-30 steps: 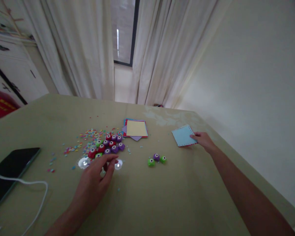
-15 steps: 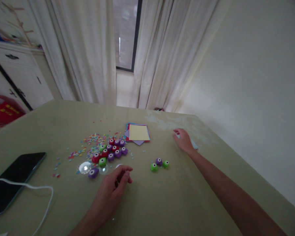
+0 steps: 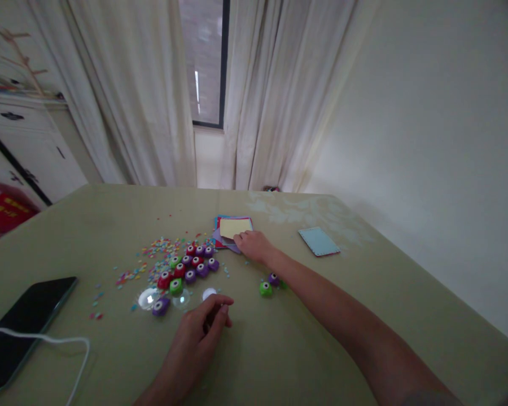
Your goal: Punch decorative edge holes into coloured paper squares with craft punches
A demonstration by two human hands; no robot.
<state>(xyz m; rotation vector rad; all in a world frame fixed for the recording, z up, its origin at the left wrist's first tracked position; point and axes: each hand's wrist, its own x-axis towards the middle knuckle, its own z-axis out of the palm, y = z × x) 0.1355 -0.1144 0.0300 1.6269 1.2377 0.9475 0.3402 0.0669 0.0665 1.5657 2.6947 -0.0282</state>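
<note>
My right hand [image 3: 254,245] reaches across to the small stack of coloured squares and pinches the near edge of the pale yellow square sheet [image 3: 232,227] on top. That edge looks slightly raised. Beneath it, purple [image 3: 217,237], red and blue sheets show. My left hand [image 3: 205,327] hovers low over the table with fingers curled and thumb close to the index finger; whatever may be inside is hidden. Just beyond it lies a small clear disc [image 3: 209,293]. A light blue square [image 3: 319,241] with a dotted border and a reddish edge lies flat at the right.
Red, purple and green eye-patterned beads [image 3: 190,275] cluster left of centre, beside scattered confetti-like bits [image 3: 161,246]. A lone purple bead [image 3: 161,306] sits near two clear discs [image 3: 149,299]. A few more beads [image 3: 266,289] lie under my right forearm. A phone [image 3: 25,321] and white cable [image 3: 42,337] occupy the left.
My right hand let go of the light blue square at the right, then moved left to the stack and took the yellow sheet's edge. My left hand drew rightward and nearer, away from the beads.
</note>
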